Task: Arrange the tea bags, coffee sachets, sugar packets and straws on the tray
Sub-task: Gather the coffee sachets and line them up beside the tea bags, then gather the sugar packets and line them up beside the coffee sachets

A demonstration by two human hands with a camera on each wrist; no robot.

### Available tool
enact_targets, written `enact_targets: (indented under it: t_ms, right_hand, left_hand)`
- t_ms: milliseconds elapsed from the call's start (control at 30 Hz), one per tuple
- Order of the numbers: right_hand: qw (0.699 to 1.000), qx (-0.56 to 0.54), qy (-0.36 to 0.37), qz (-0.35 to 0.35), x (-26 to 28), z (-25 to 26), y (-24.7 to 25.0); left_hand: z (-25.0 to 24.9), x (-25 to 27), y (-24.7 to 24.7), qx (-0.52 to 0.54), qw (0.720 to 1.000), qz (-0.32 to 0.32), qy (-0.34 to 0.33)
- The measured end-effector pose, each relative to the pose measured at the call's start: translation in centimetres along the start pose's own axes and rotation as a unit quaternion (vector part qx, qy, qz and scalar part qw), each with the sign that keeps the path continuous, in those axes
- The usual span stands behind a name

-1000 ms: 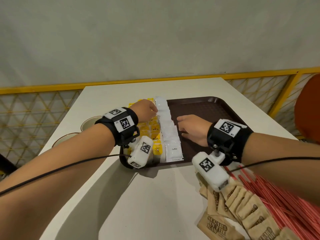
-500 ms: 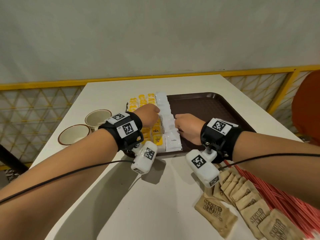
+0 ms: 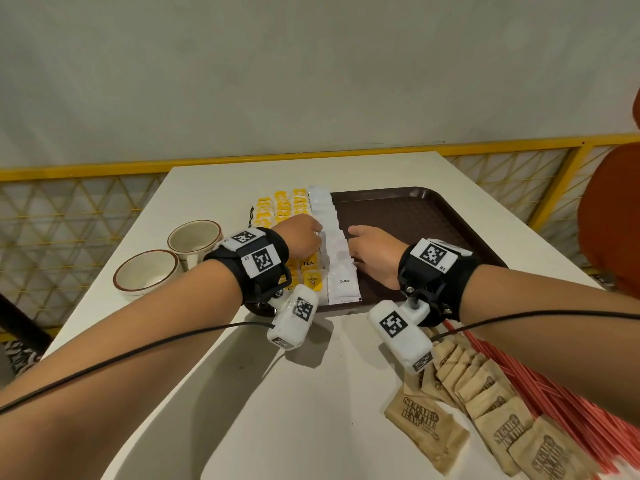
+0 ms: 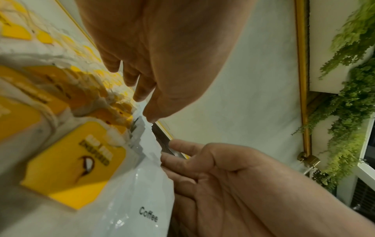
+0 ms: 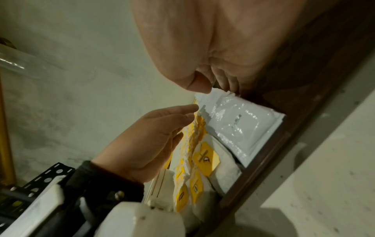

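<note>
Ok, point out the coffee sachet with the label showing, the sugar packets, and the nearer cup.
coffee sachet [image 3: 344,284]: head view, white front by the label.
sugar packets [image 3: 427,424]: head view, nearest brown packet's printed face.
nearer cup [image 3: 121,287]: head view, brown-edged rim.

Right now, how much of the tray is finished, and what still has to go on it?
Done: the yellow tea bags lie in rows on the tray. In hand: the left hand and right hand touch the white coffee sachets from both sides, as if squaring up the row. Left: the brown sugar packets and red straws lie on the table.
</note>
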State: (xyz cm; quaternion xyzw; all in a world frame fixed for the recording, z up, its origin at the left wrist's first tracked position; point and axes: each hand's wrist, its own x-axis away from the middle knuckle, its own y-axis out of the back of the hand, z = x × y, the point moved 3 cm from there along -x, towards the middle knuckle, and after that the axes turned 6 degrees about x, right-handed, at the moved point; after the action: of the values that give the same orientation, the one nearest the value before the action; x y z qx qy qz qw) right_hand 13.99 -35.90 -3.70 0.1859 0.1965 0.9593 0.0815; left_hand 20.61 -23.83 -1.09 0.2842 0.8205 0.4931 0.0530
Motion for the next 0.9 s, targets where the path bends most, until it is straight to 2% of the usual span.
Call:
enact_targets:
  t_ms: [67,133,200,233,267,333,400,433,467,533,633,733,833,900]
  right_hand:
    - [0.999,-0.035,-0.004,-0.005,0.7,0.2,0.6]
    - [0.998,-0.062,0.007,0.003,2.6,0.7,2.0]
    - [0.997,0.018,0.055,0.053,5.5,1.5,4.0]
    - [0.985,0.121,0.090,0.083,7.2,1.8,4.9]
    - [0.955,0.246,0.122,0.113,9.0,1.9,5.9]
    - [0.856,0.470,0.131,0.172,12.0,0.9,7.2]
    - [0.774,0.589,0.091,0.214,14.5,-1.1,8.0]
    - [0.745,0.623,0.079,0.224,15.5,-2.3,8.3]
    - [0.729,0.642,0.075,0.227,16.2,-3.4,8.4]
    - [0.722,0.654,0.092,0.206,16.9,-5.4,8.3]
    - [0.733,0.648,0.146,0.144,16.6,-6.7,7.2]
    - [0.767,0.602,0.190,0.116,16.3,-6.4,6.4]
    - [0.807,0.550,0.181,0.113,15.9,-6.2,6.0]
    - [0.815,0.542,0.175,0.108,15.5,-6.3,5.8]
  left_hand:
    - [0.0,0.6,0.3,0.018,1.000,-0.006,-0.006]
    - [-0.4,1.9,0.9,0.056,0.998,-0.015,-0.040]
    - [-1.2,4.1,1.3,0.095,0.991,-0.006,-0.098]
    - [-1.7,5.4,1.2,0.103,0.987,0.014,-0.126]
    - [-2.2,6.8,0.9,0.098,0.983,0.043,-0.148]
    - [-3.1,9.4,-0.5,0.059,0.977,0.110,-0.174]
    - [-3.9,11.7,-2.8,0.007,0.966,0.171,-0.192]
    - [-4.3,12.8,-4.1,-0.019,0.961,0.191,-0.200]
    - [-4.6,13.6,-5.4,-0.040,0.957,0.202,-0.206]
    - [-5.0,14.7,-7.6,-0.062,0.955,0.204,-0.208]
    - [-6.0,15.4,-9.7,-0.079,0.959,0.190,-0.195]
    - [-7.5,15.9,-10.5,-0.136,0.951,0.160,-0.229]
    - [-8.3,16.3,-11.1,-0.178,0.936,0.150,-0.264]
    - [-8.3,16.6,-11.3,-0.179,0.933,0.150,-0.274]
